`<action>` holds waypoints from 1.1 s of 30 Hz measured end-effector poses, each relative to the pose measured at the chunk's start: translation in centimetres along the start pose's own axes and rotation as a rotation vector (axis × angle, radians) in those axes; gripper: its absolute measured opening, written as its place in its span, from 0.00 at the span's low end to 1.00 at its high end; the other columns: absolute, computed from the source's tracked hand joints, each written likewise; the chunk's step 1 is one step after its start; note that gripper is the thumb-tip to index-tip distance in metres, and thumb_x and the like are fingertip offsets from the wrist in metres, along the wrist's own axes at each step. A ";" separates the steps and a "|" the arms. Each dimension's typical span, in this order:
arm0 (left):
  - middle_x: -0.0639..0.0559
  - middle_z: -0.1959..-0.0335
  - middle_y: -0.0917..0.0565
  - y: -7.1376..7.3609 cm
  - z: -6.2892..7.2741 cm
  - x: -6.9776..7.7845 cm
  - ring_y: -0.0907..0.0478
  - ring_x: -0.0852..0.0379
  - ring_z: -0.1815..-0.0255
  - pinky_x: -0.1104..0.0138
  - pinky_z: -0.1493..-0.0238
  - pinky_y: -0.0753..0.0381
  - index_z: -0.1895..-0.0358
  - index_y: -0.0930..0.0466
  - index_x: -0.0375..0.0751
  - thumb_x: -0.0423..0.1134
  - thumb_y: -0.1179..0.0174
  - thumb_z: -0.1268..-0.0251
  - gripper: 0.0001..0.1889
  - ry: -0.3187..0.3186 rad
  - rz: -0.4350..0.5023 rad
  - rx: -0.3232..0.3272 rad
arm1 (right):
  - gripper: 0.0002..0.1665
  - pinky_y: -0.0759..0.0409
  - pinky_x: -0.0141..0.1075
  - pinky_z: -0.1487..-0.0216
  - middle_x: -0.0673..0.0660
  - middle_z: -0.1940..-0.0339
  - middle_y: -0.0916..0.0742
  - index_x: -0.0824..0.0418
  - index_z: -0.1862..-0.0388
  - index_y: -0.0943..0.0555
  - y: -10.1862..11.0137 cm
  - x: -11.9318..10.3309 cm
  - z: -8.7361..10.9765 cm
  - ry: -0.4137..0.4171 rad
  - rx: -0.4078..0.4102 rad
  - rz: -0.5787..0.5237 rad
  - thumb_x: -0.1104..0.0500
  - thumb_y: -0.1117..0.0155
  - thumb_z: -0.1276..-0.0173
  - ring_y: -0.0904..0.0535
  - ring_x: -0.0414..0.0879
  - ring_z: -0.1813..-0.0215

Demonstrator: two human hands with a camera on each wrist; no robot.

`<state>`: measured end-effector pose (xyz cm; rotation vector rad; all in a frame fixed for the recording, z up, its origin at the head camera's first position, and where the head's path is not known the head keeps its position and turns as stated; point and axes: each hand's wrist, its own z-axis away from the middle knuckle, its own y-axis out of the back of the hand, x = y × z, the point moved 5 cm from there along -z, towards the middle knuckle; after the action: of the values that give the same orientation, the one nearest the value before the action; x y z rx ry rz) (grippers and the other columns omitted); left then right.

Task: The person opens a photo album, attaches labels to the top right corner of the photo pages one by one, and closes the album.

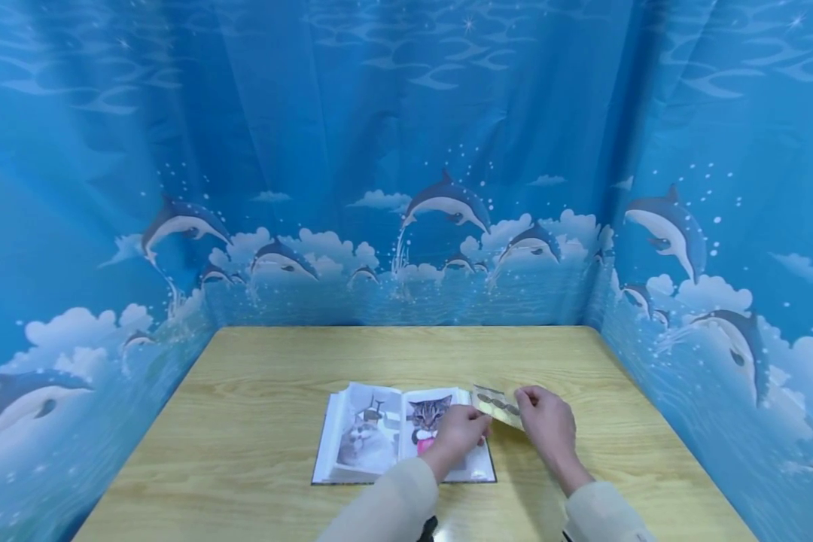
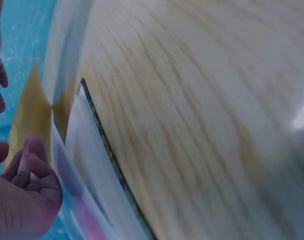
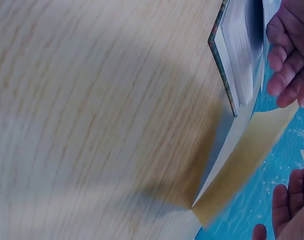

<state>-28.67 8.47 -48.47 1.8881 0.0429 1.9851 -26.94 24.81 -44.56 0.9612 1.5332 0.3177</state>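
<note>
A gold sheet with dark round spots (image 1: 497, 405), like a sticker sheet, is held tilted above the table by the right side of an open album (image 1: 369, 433). My left hand (image 1: 455, 436) grips the sheet's near left corner with curled fingers and reaches across the album's right page. In the left wrist view, the gold sheet (image 2: 24, 112) stands behind the fingers. My right hand (image 1: 552, 425) is at the sheet's right end, thumb and index finger close together. The right wrist view shows a gap between that hand (image 3: 294, 207) and the sheet (image 3: 252, 155); anything small in its fingertips is hidden.
The album's left page carries a pale cat picture (image 1: 368, 440), the right page a tabby cat picture (image 1: 428, 410). Everything is on a wooden table (image 1: 257, 421). Blue curtains with dolphins (image 1: 352, 165) enclose the table's back and sides.
</note>
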 end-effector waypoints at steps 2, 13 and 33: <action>0.54 0.81 0.20 0.0 0.1 0.3 0.27 0.61 0.82 0.71 0.80 0.28 0.73 0.17 0.37 0.39 0.40 0.32 0.12 -0.047 -0.136 -0.019 | 0.16 0.23 0.45 0.62 0.60 0.61 0.11 0.64 0.54 0.14 -0.1 0.0 0.0 0.005 0.002 -0.001 0.54 0.41 0.27 0.18 0.50 0.66; 0.58 0.84 0.22 1.2 0.5 0.9 0.30 0.64 0.82 0.71 0.79 0.29 0.75 0.14 0.40 0.38 0.37 0.36 0.10 -0.235 -0.371 -0.002 | 0.14 0.23 0.43 0.64 0.56 0.65 0.12 0.62 0.56 0.14 -0.9 0.0 0.0 0.006 -0.025 -0.004 0.54 0.40 0.28 0.20 0.47 0.68; 0.42 0.55 0.18 8.5 1.5 -1.4 0.23 0.44 0.53 0.48 0.48 0.24 0.50 0.15 0.37 0.45 0.30 0.44 0.20 -0.274 -0.760 0.098 | 0.12 0.23 0.37 0.74 0.56 0.71 0.13 0.63 0.56 0.15 -3.8 -1.5 0.1 0.030 -0.133 -0.070 0.56 0.38 0.29 0.21 0.42 0.75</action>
<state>-29.42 -0.12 -47.24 1.8051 0.6800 1.2247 -28.44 21.38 -46.16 0.7995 1.5494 0.3810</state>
